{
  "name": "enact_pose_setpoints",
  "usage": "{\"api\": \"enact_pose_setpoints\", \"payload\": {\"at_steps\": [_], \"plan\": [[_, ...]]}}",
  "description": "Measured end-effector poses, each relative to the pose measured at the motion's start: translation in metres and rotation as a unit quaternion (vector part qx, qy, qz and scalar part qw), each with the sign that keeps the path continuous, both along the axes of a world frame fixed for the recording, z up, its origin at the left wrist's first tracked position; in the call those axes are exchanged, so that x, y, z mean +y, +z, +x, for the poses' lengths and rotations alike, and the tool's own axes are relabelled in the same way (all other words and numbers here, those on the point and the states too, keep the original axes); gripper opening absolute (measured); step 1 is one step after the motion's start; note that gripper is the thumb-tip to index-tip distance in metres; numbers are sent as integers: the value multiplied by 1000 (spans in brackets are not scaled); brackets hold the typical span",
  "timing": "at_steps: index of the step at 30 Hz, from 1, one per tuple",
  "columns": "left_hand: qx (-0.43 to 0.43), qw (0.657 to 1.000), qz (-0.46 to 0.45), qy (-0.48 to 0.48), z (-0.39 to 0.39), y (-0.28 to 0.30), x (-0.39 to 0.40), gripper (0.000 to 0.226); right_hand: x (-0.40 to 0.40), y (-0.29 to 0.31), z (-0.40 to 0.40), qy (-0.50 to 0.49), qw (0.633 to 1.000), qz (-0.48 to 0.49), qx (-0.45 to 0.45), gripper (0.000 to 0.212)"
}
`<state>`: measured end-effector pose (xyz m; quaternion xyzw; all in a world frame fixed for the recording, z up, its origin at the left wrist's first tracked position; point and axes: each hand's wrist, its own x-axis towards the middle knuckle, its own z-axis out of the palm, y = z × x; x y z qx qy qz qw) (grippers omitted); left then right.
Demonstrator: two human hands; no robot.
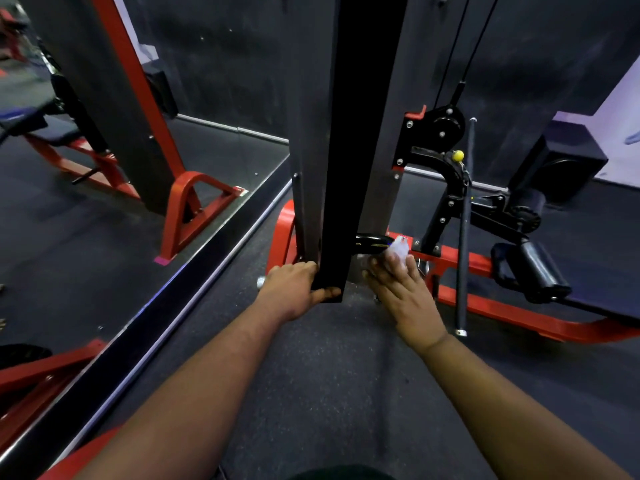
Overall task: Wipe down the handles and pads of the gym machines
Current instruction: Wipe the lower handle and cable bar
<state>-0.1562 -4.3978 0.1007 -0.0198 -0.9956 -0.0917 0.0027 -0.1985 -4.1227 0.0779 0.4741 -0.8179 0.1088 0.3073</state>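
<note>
Left hand [294, 289] grips black post [341, 168]; right hand [403, 292] presses white cloth [398, 249] flat, above speckled floor [332, 375].

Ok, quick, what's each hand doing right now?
Left hand: grips the bottom end of the black upright panel.
Right hand: fingers straight, pressing a white wipe against the machine's base.

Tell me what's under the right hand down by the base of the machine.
A white cloth sticks out past the fingertips of the right hand, pressed toward a black handle beside the black upright panel. How much cloth lies beneath the palm is hidden by the hand itself.
</note>
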Motion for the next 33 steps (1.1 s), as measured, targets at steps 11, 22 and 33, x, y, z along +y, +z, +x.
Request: {"api": "enact_pose_setpoints", "payload": {"at_steps": [11, 22, 33], "plan": [[3, 1000, -3, -1, -1, 1, 0, 81, 41, -45, 21, 16, 975, 121, -185, 44], [5, 1000, 3, -3, -4, 4, 0, 80, -29, 31, 11, -53, 836, -442, -321, 62], [-2, 1000, -3, 7, -2, 2, 1, 87, -13, -39, 27, -220, 707, -420, -525, 34]]}}
